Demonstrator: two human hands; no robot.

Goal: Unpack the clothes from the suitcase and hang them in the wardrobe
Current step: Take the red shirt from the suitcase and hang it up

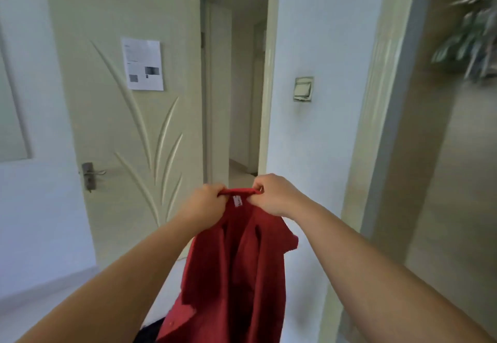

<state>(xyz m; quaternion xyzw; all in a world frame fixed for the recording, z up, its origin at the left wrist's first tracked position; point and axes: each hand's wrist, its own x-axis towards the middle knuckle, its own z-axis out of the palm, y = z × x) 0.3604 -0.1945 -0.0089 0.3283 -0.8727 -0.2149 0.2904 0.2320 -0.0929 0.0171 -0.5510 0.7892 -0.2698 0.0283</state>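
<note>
A red shirt (234, 275) hangs down in front of me, held up by its collar. My left hand (204, 202) grips the collar's left end and my right hand (274, 194) pinches its right end, the two hands close together. A white label shows inside the collar between them. A dark edge at the bottom, partly hidden behind the shirt, may be the suitcase (146, 333); I cannot tell. No wardrobe is in view.
An open cream door (121, 127) with a paper notice (142, 64) stands on the left, its handle (90, 174) low. A doorway (239, 87) leads to a corridor. A wall switch (303, 89) is right of it, then a beige panel (441, 181) and a blurred plant (473, 36).
</note>
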